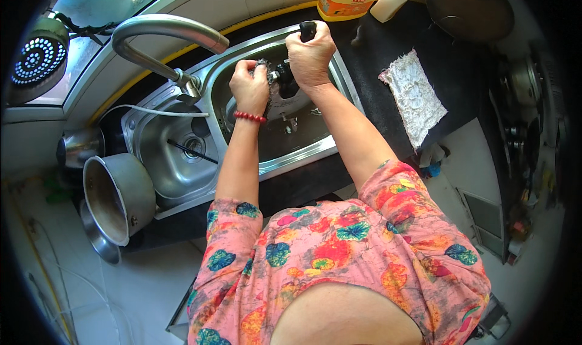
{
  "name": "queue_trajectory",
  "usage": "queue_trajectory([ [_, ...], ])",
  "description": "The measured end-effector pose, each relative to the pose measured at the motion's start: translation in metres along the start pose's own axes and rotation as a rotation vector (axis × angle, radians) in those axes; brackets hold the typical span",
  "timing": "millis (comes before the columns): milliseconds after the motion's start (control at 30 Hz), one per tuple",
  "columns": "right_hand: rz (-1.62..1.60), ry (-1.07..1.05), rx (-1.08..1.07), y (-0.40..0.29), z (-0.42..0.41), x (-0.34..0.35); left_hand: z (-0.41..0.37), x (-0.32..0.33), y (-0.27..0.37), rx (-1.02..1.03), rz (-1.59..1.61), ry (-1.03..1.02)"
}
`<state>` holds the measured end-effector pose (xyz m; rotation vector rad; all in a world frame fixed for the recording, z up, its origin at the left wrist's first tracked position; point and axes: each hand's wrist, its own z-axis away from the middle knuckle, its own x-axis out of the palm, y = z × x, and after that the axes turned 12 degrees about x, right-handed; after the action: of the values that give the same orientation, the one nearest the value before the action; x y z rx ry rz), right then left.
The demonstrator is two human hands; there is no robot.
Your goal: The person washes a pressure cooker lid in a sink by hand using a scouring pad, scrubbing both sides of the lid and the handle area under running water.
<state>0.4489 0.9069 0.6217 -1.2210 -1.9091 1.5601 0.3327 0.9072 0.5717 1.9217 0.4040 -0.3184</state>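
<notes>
Both my hands are over the larger basin of a stainless steel double sink (300,149). My left hand (250,86), with a red bead bracelet (250,117) at its wrist, pinches a dark, stringy scouring pad (262,64) against a small metal part beside a black fitting (284,71). My right hand (311,56) is closed around a black handle (308,30), whose end shows above the fist. The handle and fitting seem to belong to one object, perhaps a pot lid or pan; its full shape is hidden. Dark water stands in the basin below.
A curved metal faucet (168,29) arches at the left. A black rod (191,150) lies in the smaller basin. A deep metal pot (129,195) stands left of the sink. On the right counter lies a ragged white cloth (416,97); a yellow jug (348,2) stands behind.
</notes>
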Motion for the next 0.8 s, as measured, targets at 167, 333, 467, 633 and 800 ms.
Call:
queue_trajectory([
  [167, 0.022, 0.052, -0.101, 0.005, 0.002, 0.004, 0.027, 0.0, 0.008, 0.33, -0.321, -0.105],
  [333, -0.001, 0.008, -0.061, 0.003, 0.001, 0.0, -0.001, 0.002, 0.013, -0.038, -0.356, -0.185],
  [467, 0.003, 0.08, -0.061, 0.01, -0.008, -0.007, 0.003, -0.014, -0.016, 0.131, -0.396, 0.041],
  [633, 0.024, 0.089, 0.001, 0.025, -0.019, -0.022, 0.071, -0.047, -0.013, 0.45, -0.139, -0.246],
  [800, -0.159, -0.001, 0.01, 0.035, -0.011, -0.023, 0.103, -0.011, -0.081, 0.03, -0.479, -1.344],
])
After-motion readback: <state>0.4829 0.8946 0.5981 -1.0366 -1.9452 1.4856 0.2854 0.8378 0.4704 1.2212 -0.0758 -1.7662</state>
